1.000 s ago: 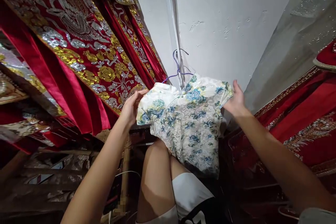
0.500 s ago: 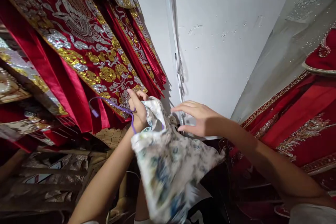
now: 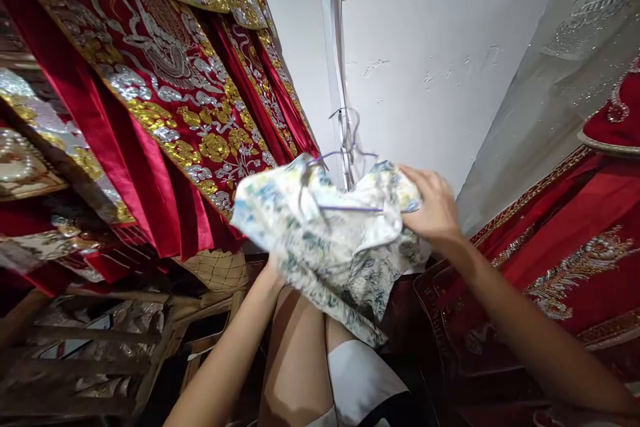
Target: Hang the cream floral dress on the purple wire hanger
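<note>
A white shirt (image 3: 320, 240) with a blue, green and yellow pattern is spread in front of me, blurred by motion. A thin purple hanger (image 3: 353, 209) sits inside its neck opening, its hook sticking up toward the wall. My right hand (image 3: 434, 207) is closed on the shirt's right shoulder, near the hanger's end. Behind the shirt's left side goes my left hand (image 3: 274, 273); only the wrist shows and the fingers are hidden by the cloth. My bare legs (image 3: 300, 347) are below the shirt.
Red garments with gold and silver embroidery (image 3: 200, 107) hang at the left. More red beaded clothing (image 3: 565, 240) and a sheer grey sparkly fabric (image 3: 525, 93) are at the right. A white wall (image 3: 415, 27) with a metal strip (image 3: 336, 47) stands ahead. A wooden rack (image 3: 90, 333) is lower left.
The shirt has swung up and opened out across the front, with the hanger now across its neck. My right hand, open before, has closed on the shoulder. My left hand has gone behind the cloth.
</note>
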